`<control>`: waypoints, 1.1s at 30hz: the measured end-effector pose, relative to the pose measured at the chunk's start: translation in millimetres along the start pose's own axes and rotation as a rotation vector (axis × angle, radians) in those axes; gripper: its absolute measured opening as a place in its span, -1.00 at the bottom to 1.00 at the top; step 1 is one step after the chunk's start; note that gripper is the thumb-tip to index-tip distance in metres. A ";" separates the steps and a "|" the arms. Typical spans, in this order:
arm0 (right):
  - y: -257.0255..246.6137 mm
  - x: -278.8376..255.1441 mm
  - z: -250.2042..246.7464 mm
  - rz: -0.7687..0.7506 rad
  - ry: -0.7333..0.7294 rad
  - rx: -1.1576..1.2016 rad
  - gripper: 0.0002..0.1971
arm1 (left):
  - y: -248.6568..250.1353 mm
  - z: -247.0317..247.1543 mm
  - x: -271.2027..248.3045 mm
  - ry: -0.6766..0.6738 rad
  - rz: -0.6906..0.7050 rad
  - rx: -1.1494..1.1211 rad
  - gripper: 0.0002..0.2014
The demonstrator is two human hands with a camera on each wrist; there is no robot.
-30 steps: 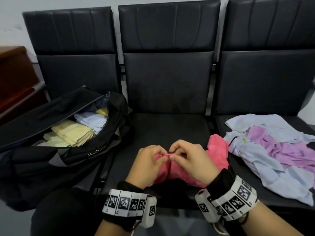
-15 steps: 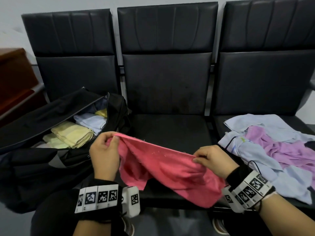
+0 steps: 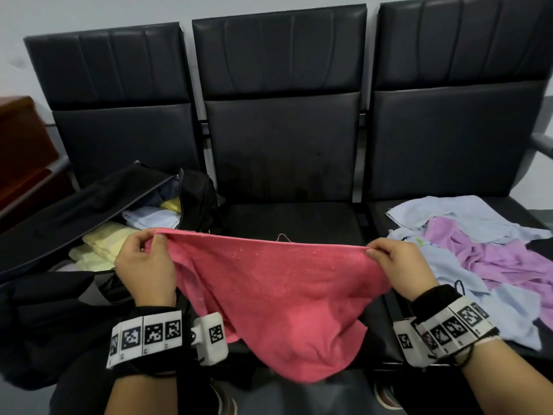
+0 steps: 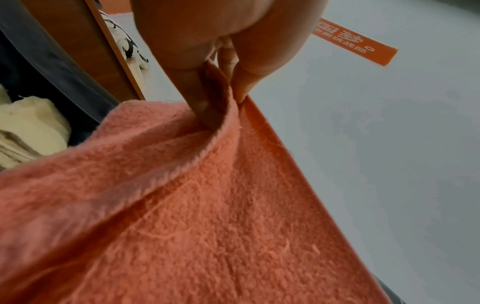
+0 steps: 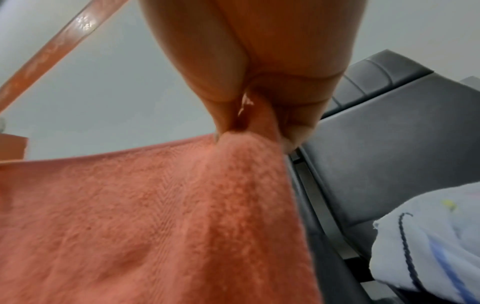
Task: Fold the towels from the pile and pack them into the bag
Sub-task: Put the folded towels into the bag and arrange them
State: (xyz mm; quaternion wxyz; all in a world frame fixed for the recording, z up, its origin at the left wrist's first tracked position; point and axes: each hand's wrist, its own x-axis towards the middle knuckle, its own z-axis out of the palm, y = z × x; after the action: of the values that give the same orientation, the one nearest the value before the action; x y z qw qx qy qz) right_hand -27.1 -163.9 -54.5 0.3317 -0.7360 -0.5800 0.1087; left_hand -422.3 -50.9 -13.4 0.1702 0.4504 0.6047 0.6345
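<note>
The left hand (image 3: 145, 266) and right hand (image 3: 398, 266) each pinch a top corner of the pink towel (image 3: 278, 298) — stretched taut above the middle seat (image 3: 294, 218) — with the open black bag (image 3: 89, 211) of seemingly folded towels left and the loose pile (image 3: 484, 256) right.

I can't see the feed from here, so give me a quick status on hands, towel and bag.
Left hand and right hand each pinch a top corner of the pink towel, stretched wide, unfolded. Bag open on left seat. Nothing blocking.
</note>
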 end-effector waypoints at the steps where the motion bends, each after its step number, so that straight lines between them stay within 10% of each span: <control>1: 1.1 0.2 -2.2 0.010 0.021 0.018 -0.91 | 2.7 2.4 1.5 0.007 -0.002 -0.001 -0.92; 13: -79.4 19.5 -77.9 -0.175 0.425 0.768 -0.73 | 111.8 59.3 12.9 -0.028 0.204 -0.178 -0.88; 17: -92.7 5.6 -76.2 -0.207 0.283 0.834 -0.73 | 113.3 72.8 -5.5 -0.135 0.272 -0.133 -0.87; 26: -74.6 -20.2 -18.8 0.112 -0.308 1.029 -0.56 | 55.4 82.5 -78.0 -0.823 0.182 0.108 -0.76; 33: -80.8 -23.0 -1.1 -0.113 -0.212 0.647 -0.80 | 67.8 71.9 -101.6 -1.009 0.227 0.013 -0.71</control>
State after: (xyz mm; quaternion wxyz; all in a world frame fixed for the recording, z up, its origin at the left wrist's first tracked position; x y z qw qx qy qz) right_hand -96.6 -177.0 -9.2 0.4912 -0.5441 -0.5866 0.3445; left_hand -289.6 -98.3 2.0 0.3681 0.7642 0.3986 0.3488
